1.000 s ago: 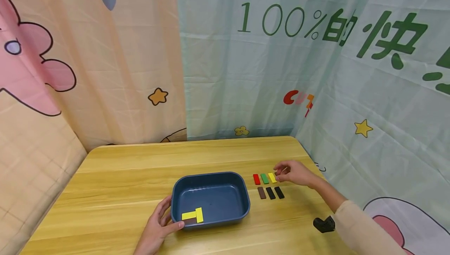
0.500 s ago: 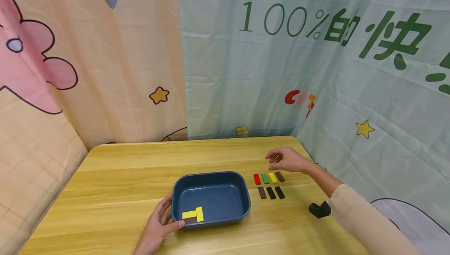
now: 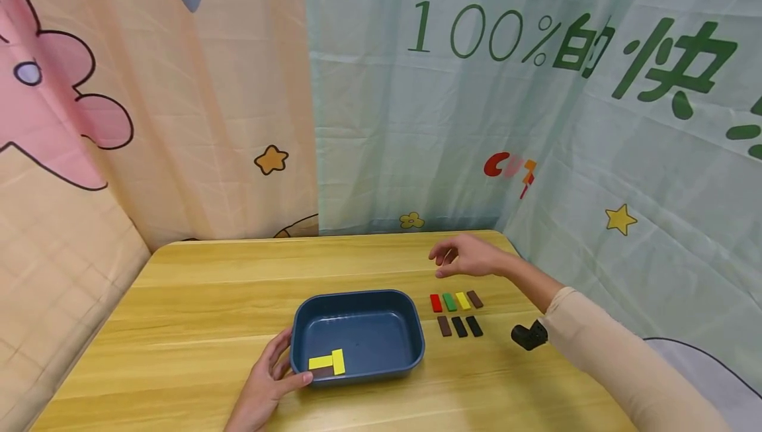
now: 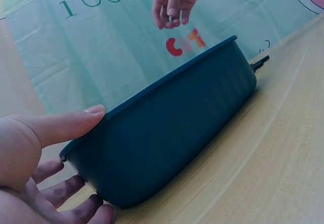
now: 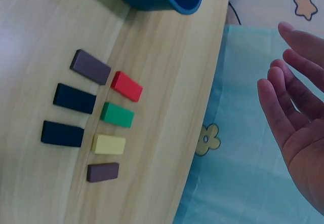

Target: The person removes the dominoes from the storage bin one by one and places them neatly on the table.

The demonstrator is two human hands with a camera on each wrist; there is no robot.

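My left hand [image 3: 268, 379] grips the near left corner of a dark blue plastic tub [image 4: 167, 127]. Its thumb lies on the rim and its fingers are bent against the outer wall. Inside the tub, two yellow blocks [image 3: 338, 362] and a brown block [image 3: 323, 372] lie together in the near left corner. My right hand [image 3: 467, 255] hovers above the table, fingers loosely bent, holding nothing. Below it lie flat rectangular blocks in two rows: red [image 5: 127, 86], green [image 5: 117, 114], yellow [image 5: 109, 144] and brown [image 5: 103, 172], then brown [image 5: 90, 67] and two black blocks [image 5: 75, 98].
The wooden table [image 3: 196, 313] has its back edge close to a printed curtain [image 3: 381, 121]. A black object [image 3: 530, 336] shows beside the right sleeve [image 3: 595, 339]; its kind is unclear.
My right hand has let go of the brown block at the right end of the back row, then risen and moved left and away. The left hand keeps its hold on the tub.
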